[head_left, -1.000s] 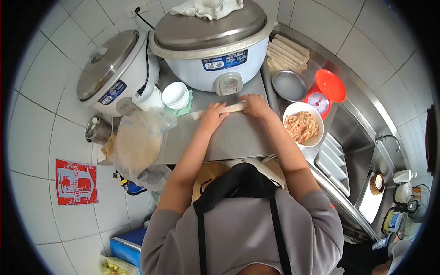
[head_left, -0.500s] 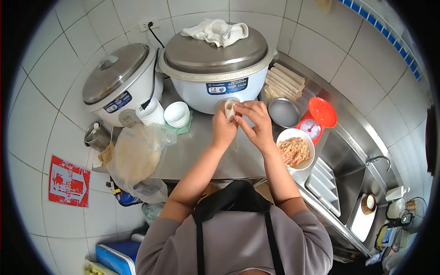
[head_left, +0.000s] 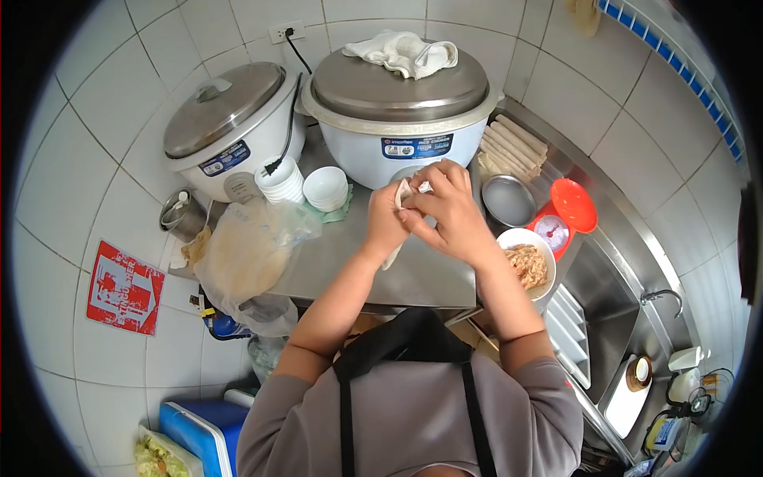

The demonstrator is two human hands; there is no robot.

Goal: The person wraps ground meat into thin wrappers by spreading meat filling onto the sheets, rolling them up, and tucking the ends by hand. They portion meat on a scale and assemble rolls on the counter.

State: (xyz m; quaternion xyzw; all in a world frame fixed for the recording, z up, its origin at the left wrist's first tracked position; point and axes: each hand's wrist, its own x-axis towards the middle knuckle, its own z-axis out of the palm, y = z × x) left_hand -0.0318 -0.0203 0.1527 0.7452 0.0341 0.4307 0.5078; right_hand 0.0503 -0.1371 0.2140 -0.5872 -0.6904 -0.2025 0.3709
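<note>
Large rice cooker [head_left: 397, 135], top centre, white cloth [head_left: 401, 54] on lid. Smaller cooker [head_left: 230, 131], upper left. Plastic bag [head_left: 250, 250] of pale sheets, left of centre. Stacked rolls [head_left: 513, 147], upper right, beside metal pan [head_left: 509, 200]. Right hand [head_left: 449, 208], centre, fingers curled together at pale roll's [head_left: 391, 258] upper end; can't tell if pinching. Left hand [head_left: 385, 216], just left, closed around that roll, lower end sticking out below. White bowl [head_left: 547, 248] of meat mix [head_left: 528, 266], right of centre.

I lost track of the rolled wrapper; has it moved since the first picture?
Yes, upward: the rolled wrapper, flat on the steel counter then, is lifted off it in the left hand.
</note>
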